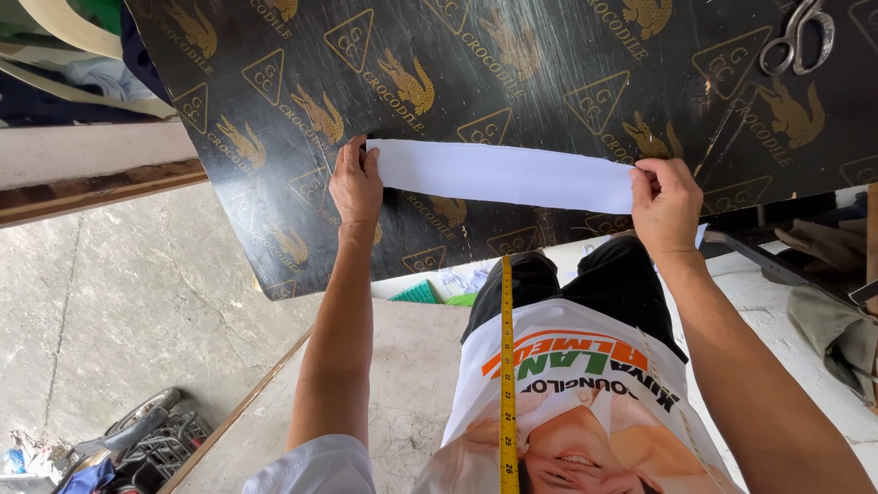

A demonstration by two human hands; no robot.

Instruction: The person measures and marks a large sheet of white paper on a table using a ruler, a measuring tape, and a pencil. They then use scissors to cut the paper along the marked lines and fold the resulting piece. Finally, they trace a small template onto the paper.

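Note:
A long white strip of cloth [503, 174] lies stretched across a dark board [549, 64] printed with gold shapes. My left hand [355, 181] pinches the strip's left end. At the right end my right hand [666, 203] grips it, near the board's front edge. The strip is flat and taut between the two hands. A yellow measuring tape [508, 366] hangs from my neck down over my printed white shirt.
Metal scissors [797, 38] lie on the board at the far right top. Concrete floor [110, 302] spreads to the left, with a wooden edge [91, 187] beside the board. Folded cloth [832, 329] lies at the right, and scraps [439, 291] sit under the board.

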